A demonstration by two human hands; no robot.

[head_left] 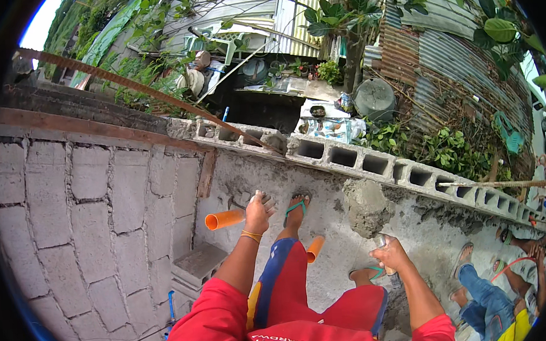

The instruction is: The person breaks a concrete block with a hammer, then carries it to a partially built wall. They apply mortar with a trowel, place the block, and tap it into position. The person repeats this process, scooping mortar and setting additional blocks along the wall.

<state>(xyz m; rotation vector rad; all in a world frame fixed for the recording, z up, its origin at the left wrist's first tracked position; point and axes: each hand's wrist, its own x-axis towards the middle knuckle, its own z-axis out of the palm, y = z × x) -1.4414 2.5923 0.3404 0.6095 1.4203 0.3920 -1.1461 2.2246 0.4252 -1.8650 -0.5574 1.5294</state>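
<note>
My right hand (391,255) is closed round the light handle of a trowel (388,270), held out over the floor. Beyond it a thick lump of wet grey mortar (368,207) hides the blade, close to the row of hollow blocks (360,159). My left hand (260,212) hangs in the air with loosely bent, parted fingers and nothing visible in it. Just beside its wrist an orange pipe (223,220) sticks up, and I cannot tell whether they touch. Grey smears cover the left fingers.
A second orange pipe (315,249) stands between my legs. The block wall (101,225) rises at left, with a rusty bar (150,100) slanting across the top. Another bar (499,185) juts in at right. A person in jeans (484,301) and others are at the right edge.
</note>
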